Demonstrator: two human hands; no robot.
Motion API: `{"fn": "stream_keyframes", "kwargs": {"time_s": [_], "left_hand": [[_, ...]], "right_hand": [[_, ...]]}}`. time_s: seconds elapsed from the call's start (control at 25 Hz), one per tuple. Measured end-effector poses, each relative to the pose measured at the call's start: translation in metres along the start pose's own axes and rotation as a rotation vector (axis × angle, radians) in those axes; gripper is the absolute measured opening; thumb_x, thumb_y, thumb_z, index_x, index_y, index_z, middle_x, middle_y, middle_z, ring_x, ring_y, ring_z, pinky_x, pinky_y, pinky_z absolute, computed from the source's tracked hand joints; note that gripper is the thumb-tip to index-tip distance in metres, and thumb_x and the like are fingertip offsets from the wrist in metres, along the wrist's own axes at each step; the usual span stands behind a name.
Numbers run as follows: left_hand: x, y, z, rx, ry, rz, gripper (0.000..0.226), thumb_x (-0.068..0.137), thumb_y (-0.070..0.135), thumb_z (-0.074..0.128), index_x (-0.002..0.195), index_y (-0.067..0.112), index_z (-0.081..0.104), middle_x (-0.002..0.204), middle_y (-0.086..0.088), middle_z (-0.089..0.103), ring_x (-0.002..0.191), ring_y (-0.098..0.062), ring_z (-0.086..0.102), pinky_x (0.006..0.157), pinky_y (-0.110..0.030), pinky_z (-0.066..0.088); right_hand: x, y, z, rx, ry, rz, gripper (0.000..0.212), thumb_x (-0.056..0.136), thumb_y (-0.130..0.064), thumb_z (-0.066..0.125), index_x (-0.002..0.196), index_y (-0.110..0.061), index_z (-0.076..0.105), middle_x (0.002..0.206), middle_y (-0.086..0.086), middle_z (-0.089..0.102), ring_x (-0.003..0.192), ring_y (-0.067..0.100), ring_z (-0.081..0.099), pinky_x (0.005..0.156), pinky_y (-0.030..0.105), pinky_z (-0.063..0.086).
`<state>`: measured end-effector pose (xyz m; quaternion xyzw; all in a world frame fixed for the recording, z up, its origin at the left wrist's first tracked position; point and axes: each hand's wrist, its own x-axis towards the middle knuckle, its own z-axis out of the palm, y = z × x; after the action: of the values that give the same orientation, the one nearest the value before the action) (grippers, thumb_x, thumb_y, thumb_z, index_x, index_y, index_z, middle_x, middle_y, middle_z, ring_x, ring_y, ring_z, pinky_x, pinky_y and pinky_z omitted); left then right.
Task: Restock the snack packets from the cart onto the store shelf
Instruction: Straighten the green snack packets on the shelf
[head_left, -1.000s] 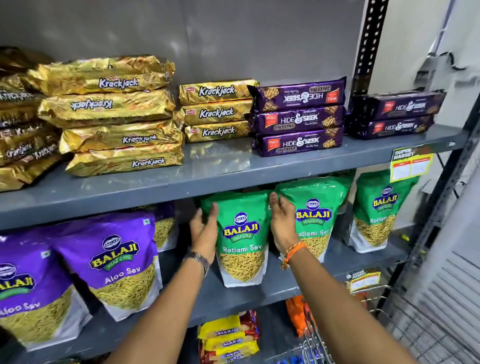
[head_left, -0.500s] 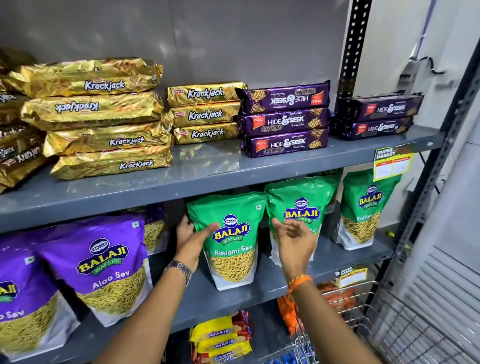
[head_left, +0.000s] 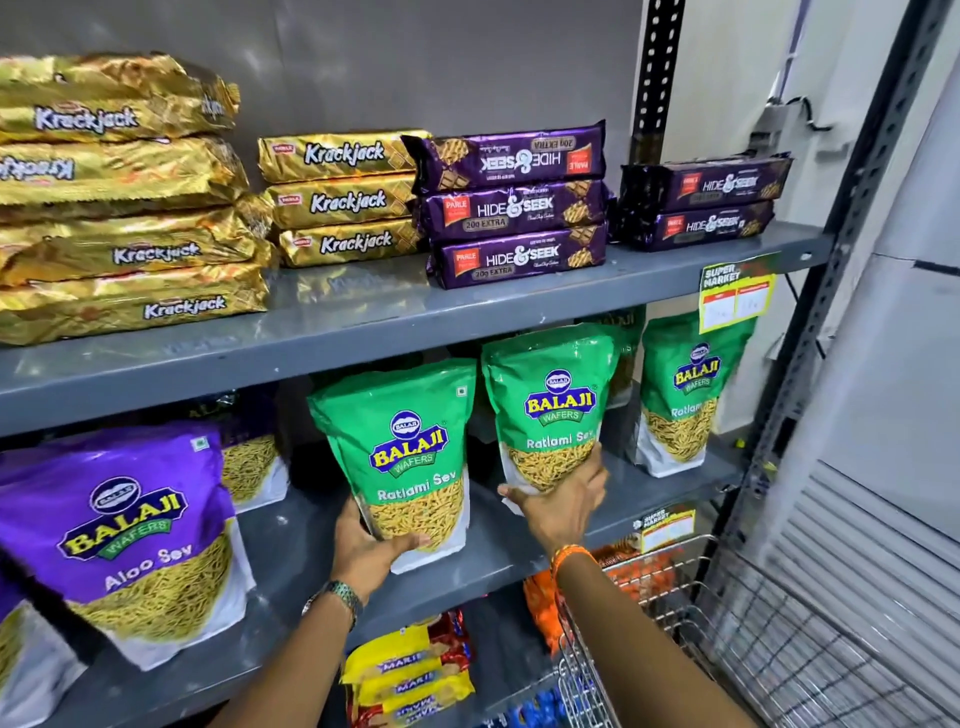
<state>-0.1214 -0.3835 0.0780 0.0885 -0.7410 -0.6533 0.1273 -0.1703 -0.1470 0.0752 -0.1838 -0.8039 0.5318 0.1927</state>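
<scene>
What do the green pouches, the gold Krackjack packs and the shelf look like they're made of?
Green pouches: likely glossy plastic film, with soft creases and sheen.
Krackjack packs: metallic-looking foil or film, going by the crinkled, mirror-bright gold highlights.
Shelf: probably grey painted metal; it is smooth, faintly reflects the packs and sits on a perforated upright.

- You're in a grocery shop: grey metal shelves carry stacked gold Krackjack biscuit packs and standing green Balaji pouches.
- Yellow "Super Market" price tag hangs from the upper shelf's front edge.
- Wire shopping cart stands at lower right.
</scene>
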Motion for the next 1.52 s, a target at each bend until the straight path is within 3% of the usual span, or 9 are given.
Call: {"fn": "stream_keyframes", "kwargs": {"time_s": [0.2, 0.44, 0.64, 1.24, 1.52], "left_hand": [[0.003, -0.007, -0.010, -0.022, 0.018, -0.048, 0.078, 0.047, -0.009, 0.090, 0.114, 0.010, 0.055, 0.104, -0.004, 0.071, 0.093, -0.017, 0.070, 0.073, -0.027, 0.057], [0.003, -0.009, -0.009, -0.033, 0.026, -0.058, 0.078, 0.050, -0.012, 0.087, 0.116, 0.010, 0.053, 0.104, -0.003, 0.070, 0.093, -0.017, 0.068, 0.080, -0.032, 0.054], [0.002, -0.013, -0.009, -0.024, 0.043, -0.061, 0.076, 0.053, -0.015, 0.085, 0.117, 0.010, 0.052, 0.105, -0.008, 0.068, 0.094, -0.023, 0.067, 0.090, -0.041, 0.052], [-0.001, -0.008, -0.006, -0.059, 0.030, -0.059, 0.073, 0.053, -0.016, 0.084, 0.113, 0.012, 0.053, 0.101, -0.007, 0.069, 0.090, -0.019, 0.067, 0.085, -0.036, 0.052], [-0.001, -0.003, -0.007, -0.057, 0.027, -0.086, 0.073, 0.052, -0.018, 0.083, 0.109, 0.017, 0.055, 0.102, -0.003, 0.070, 0.097, -0.026, 0.068, 0.086, -0.038, 0.054]], "right_hand": [[0.006, 0.013, 0.005, -0.045, 0.036, -0.087, 0.141, 0.042, -0.038, 0.097, 0.150, -0.014, 0.011, 0.144, 0.020, 0.036, 0.136, 0.040, 0.034, 0.115, 0.050, 0.029], [0.003, 0.017, 0.001, -0.028, 0.022, -0.121, 0.136, 0.043, -0.036, 0.097, 0.149, -0.018, 0.014, 0.135, 0.017, 0.043, 0.130, 0.037, 0.040, 0.112, 0.051, 0.036], [-0.001, 0.017, -0.001, 0.021, -0.031, -0.107, 0.138, 0.046, -0.029, 0.097, 0.151, -0.025, 0.007, 0.140, 0.015, 0.038, 0.135, 0.037, 0.037, 0.115, 0.052, 0.033], [0.003, 0.019, -0.003, 0.069, -0.030, -0.078, 0.140, 0.049, -0.022, 0.097, 0.153, -0.030, 0.003, 0.149, 0.012, 0.031, 0.141, 0.036, 0.033, 0.117, 0.054, 0.031], [0.000, 0.011, -0.006, 0.100, -0.064, -0.046, 0.139, 0.050, -0.019, 0.096, 0.154, -0.023, 0.005, 0.154, 0.012, 0.029, 0.144, 0.034, 0.029, 0.121, 0.047, 0.026]]}}
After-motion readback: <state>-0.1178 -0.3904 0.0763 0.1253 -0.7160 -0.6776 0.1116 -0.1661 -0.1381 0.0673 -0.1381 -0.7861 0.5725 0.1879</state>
